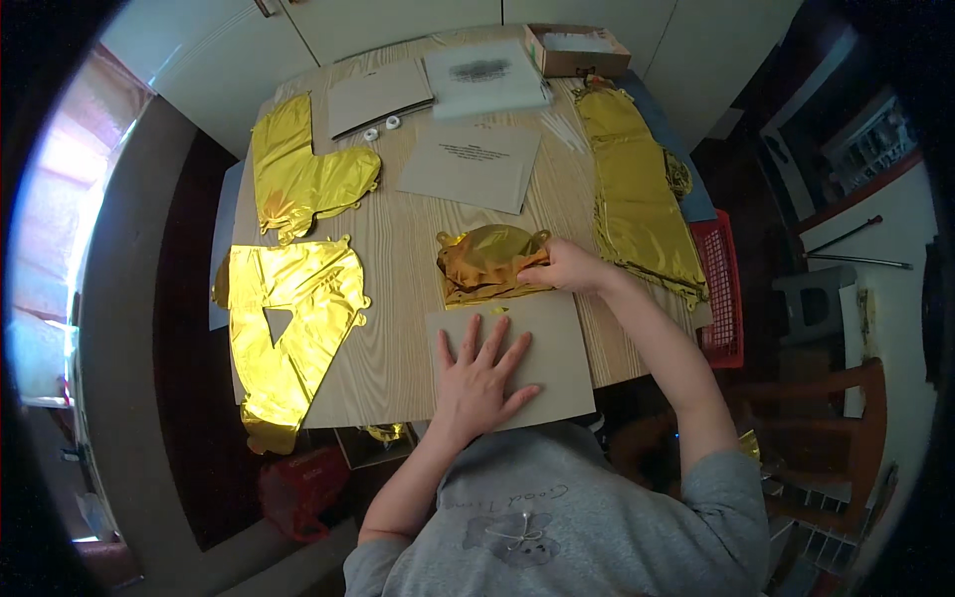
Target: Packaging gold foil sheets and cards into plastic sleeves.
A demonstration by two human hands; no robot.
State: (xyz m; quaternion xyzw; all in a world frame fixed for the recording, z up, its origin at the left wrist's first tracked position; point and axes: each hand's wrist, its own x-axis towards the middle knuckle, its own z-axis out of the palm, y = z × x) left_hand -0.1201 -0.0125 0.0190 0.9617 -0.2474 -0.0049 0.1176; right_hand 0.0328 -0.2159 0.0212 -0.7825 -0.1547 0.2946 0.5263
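My left hand [477,383] lies palm down, fingers spread, pressing flat on the stiff grey-beige rectangular card [557,363] at the near table edge; nothing clasped in it. The card sits right under that palm. Small yellow bit [500,310] shows at its fingertips.

Just past the card's far edge: the crumpled, folded shiny gold foil piece [487,261] with small tabs at its upper corners. My right hand [569,267] reaches in from the right and has its right edge pinched between thumb and fingers; the foil lies left of that grip, most of it outside my fingers. Its near edge meets the card; can't tell whether any foil runs underneath.

Farther left, apart from both hands: flat gold foil shape with a triangular hole [318,333], and beyond it an L-shaped gold foil piece [288,179]. Right, past my right forearm: long stack of flat gold foil [642,189], red plastic basket [731,298] beside the table.

Beyond the pinched foil: printed pale sheet [473,171], thin white strips [564,131], two small white rolls [393,122], stacked grey-beige boards [380,97], translucent plastic bags [487,85]. Farthest: open brown cardboard box [587,68].
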